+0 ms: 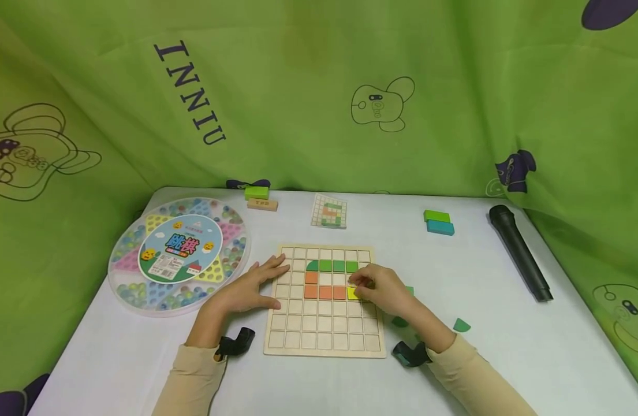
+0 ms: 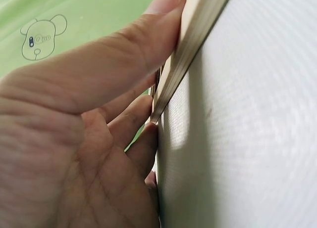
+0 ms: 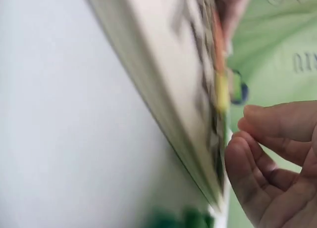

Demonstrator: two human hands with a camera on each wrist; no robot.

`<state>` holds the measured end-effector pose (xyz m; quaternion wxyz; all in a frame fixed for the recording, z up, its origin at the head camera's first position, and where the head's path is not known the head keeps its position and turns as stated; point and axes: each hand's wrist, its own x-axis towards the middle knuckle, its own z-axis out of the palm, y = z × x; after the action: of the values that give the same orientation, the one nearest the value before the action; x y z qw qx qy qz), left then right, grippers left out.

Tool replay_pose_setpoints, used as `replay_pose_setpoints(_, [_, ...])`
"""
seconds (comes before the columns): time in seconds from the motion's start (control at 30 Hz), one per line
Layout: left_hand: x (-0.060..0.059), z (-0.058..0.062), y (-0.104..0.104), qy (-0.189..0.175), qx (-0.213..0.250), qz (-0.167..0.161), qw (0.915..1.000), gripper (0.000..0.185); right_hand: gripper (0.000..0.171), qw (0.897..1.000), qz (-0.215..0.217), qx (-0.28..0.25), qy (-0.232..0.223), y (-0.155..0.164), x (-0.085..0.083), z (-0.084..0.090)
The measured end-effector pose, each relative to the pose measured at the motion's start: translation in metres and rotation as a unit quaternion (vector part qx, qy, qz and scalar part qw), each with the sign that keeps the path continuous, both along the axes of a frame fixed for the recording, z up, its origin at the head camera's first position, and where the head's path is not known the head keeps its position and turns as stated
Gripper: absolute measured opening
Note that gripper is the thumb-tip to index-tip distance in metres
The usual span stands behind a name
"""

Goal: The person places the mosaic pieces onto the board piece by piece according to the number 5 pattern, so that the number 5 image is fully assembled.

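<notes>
A wooden grid board point(image 1: 324, 323) lies on the white table point(image 1: 506, 346). On it a row of green tiles point(image 1: 332, 266) sits above several orange tiles point(image 1: 324, 292), and a yellow tile point(image 1: 352, 294) ends the orange row. My left hand point(image 1: 253, 287) lies flat with straight fingers on the board's left edge. In the left wrist view the left hand point(image 2: 74, 139) has its thumb along the board edge point(image 2: 198, 35). My right hand point(image 1: 381, 289) hovers over the board's right side, fingertips at the yellow tile. In the right wrist view the right hand point(image 3: 277, 159) has loosely curled fingers that hold nothing, near the yellow tile point(image 3: 221, 92).
A round marble game case point(image 1: 178, 254) stands at the left. A pattern card point(image 1: 329, 210) and green and wooden blocks point(image 1: 258, 196) lie behind the board. Green and teal blocks point(image 1: 438, 222) and a black microphone point(image 1: 518, 251) lie at the right. Loose green pieces point(image 1: 461, 325) sit by my right wrist. Green cloth surrounds the table.
</notes>
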<state>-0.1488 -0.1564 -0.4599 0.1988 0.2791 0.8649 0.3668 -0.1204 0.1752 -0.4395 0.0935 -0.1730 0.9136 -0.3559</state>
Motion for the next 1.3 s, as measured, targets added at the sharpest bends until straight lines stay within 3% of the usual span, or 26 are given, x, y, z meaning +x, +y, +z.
replay_pose_setpoints(0.17, [-0.001, -0.001, 0.0, 0.001, -0.001, -0.002, 1.0, 0.085, 0.025, 0.998, -0.062, 0.002, 0.008, 0.031, -0.004, 0.008])
replay_pose_setpoints(0.27, [-0.001, -0.002, -0.001, 0.004, -0.002, -0.001, 1.0, 0.085, 0.027, 0.997, -0.073, 0.01, 0.003, 0.045, -0.005, 0.009])
replay_pose_setpoints(0.53, [-0.002, -0.002, -0.003, 0.004, 0.002, -0.001, 1.0, 0.086, 0.028, 0.998, 0.064, -0.024, -0.013, 0.023, 0.001, 0.005])
replay_pose_setpoints(0.7, [-0.002, -0.002, -0.002, 0.002, 0.007, -0.005, 1.0, 0.086, 0.026, 0.995, 0.102, -0.006, -0.007, 0.004, 0.0, -0.003])
replay_pose_setpoints(0.93, [-0.001, -0.002, -0.001, 0.004, 0.007, -0.006, 0.9999, 0.086, 0.018, 0.996, 0.087, 0.027, 0.017, -0.004, -0.001, -0.007])
replay_pose_setpoints(1.13, [-0.001, -0.001, -0.002, 0.005, 0.009, -0.005, 0.9999, 0.086, 0.022, 0.997, 0.075, 0.022, 0.016, -0.003, -0.001, -0.005])
replay_pose_setpoints(1.3, [-0.002, -0.002, -0.002, 0.004, 0.006, -0.005, 1.0, 0.086, 0.029, 0.999, 0.026, 0.018, 0.028, 0.018, -0.006, 0.004])
